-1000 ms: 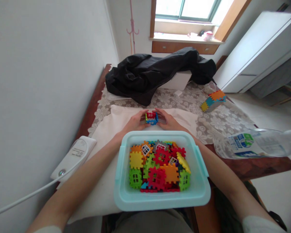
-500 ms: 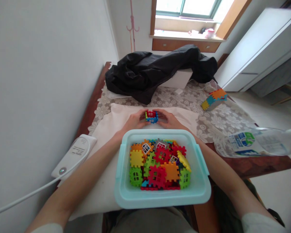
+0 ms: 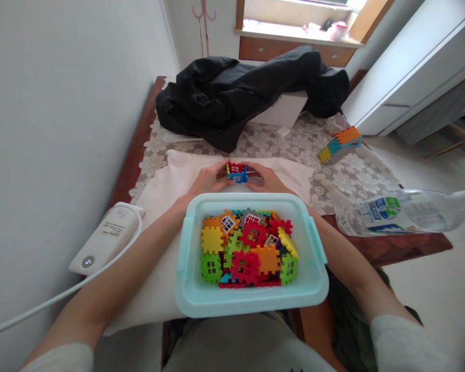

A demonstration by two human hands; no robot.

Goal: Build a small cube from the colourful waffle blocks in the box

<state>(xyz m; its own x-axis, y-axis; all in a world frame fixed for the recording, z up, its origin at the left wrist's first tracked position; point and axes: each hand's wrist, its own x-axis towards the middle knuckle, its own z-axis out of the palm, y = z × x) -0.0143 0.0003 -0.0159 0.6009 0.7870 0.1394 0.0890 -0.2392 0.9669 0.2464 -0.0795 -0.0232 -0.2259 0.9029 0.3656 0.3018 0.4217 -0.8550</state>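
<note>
Behind the bin, a small structure of interlocking plastic building blocks is held between both hands, low over the white cloth. Red, blue and green pieces with window openings make it up. My left hand grips its left side with fingers and thumb, and my right hand grips the right side. In front of them stands a light-blue plastic bin, holding many loose blocks in red, orange, yellow and green. Some of these carry window frames. The bin partly covers my forearms.
An orange, blue and yellow block structure stands on the lace tablecloth at right, near a clear plastic bottle lying on its side. A black cover drapes over something behind. At left lie a white power strip and its cord.
The whole view has tilted down, so the scene sits higher in the picture and slightly left. Both hands still hold the block structure, which looks slightly turned.
</note>
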